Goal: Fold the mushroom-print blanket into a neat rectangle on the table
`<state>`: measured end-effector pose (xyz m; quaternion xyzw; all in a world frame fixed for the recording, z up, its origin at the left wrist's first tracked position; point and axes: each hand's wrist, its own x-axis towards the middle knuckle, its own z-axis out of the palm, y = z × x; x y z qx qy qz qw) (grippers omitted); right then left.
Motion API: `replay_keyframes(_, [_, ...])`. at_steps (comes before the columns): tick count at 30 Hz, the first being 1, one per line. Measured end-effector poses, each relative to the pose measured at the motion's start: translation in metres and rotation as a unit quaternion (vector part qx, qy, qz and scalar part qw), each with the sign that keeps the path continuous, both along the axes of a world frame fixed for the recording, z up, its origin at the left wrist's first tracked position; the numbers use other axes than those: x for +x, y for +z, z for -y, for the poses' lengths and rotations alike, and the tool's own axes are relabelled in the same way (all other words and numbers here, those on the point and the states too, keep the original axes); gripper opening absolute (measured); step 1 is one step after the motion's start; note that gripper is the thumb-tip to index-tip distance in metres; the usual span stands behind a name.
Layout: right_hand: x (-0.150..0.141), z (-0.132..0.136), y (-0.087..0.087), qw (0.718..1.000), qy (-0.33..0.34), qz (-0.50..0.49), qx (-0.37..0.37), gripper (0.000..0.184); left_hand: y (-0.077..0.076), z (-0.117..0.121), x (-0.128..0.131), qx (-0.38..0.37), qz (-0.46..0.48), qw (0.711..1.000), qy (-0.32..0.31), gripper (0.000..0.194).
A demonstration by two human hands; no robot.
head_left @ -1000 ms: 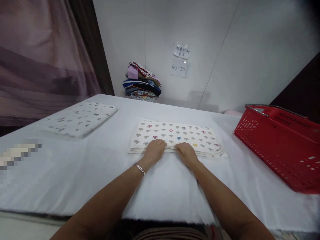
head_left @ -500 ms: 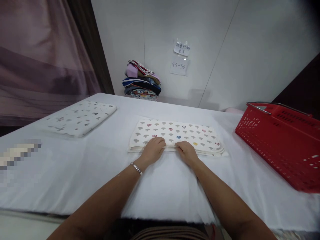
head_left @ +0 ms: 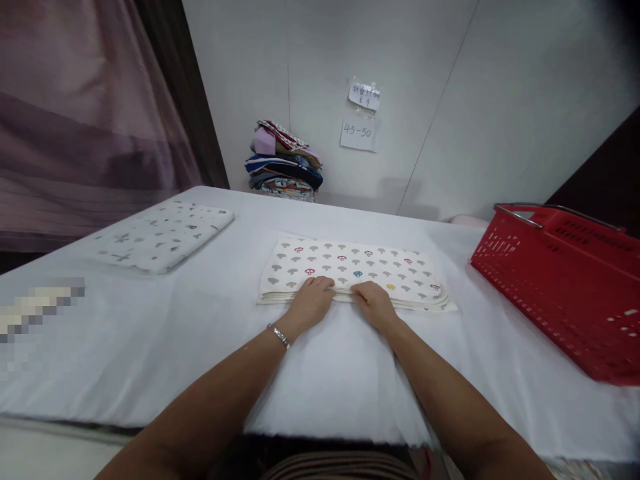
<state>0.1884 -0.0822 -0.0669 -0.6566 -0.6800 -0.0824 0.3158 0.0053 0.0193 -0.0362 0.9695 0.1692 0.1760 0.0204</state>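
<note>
Well beyond my right hand (head_left: 373, 303), and higher than it, I see two sheets of paper on the pale wall (head_left: 430, 73), one over the other. The lower sheet (head_left: 359, 133), the closer of the two to my hand, carries the handwritten figures "45-50", dark on white and clear to me. The upper sheet (head_left: 365, 97), farther up from my hand, bears handwritten Chinese characters in two lines, the top line longer; they are too small and blurred for me to read surely.
</note>
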Motion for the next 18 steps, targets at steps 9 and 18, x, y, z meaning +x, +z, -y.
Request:
replay_keyframes(9, [0.0,0.0,0.0,1.0,0.003,-0.003,-0.003,0.017,-0.008,-0.006,0.001,-0.019,0.028,0.999,-0.003,0.017])
replay_keyframes(18, [0.002,0.0,-0.007,0.999,0.001,0.029,-0.025,0.022,-0.019,-0.012,0.002,-0.065,0.052,0.996,0.026,0.026])
